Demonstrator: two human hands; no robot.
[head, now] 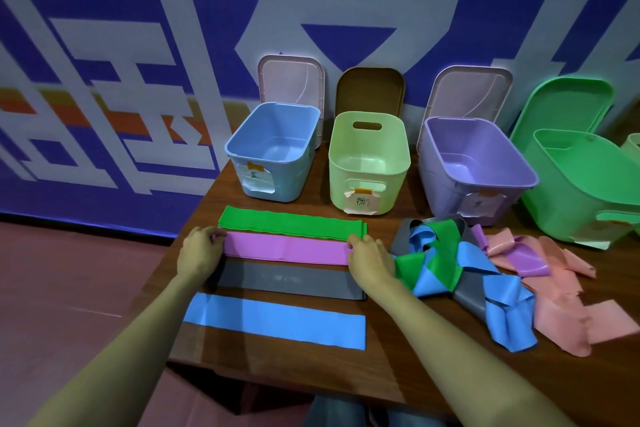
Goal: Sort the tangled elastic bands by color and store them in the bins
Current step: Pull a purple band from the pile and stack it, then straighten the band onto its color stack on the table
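On the near left of the surface (pixel 398 357) lie four flattened bands, one of each colour. Running from far to near, they are the green band (pixel 294 224), the purple band (pixel 285 248), the grey band (pixel 287 279) and the blue band (pixel 277 321). Each has its long axis running left to right.

We hold the purple band at both ends: the left grip (pixel 199 250) pinches its left end and the right grip (pixel 369 253) pinches its right end, so the band stretches flat between them.

What matters for the next move is where the purple bin (pixel 443 180) sits. It is far and to the right of the band, beyond the tangle (pixel 446 263) of green, blue and grey, so we judge the right grip the nearer one to carry the band there.

We count four bins along the far edge. From left to right they are the blue bin (pixel 287 180), the pale green bin (pixel 394 191), the purple bin and the green bin (pixel 571 198). Four lids lean behind them.

To the right of the tangle lie the loose pink bands (pixel 554 308) with one more purple piece among them. We cannot count the knotted bands exactly, because they overlap too much.
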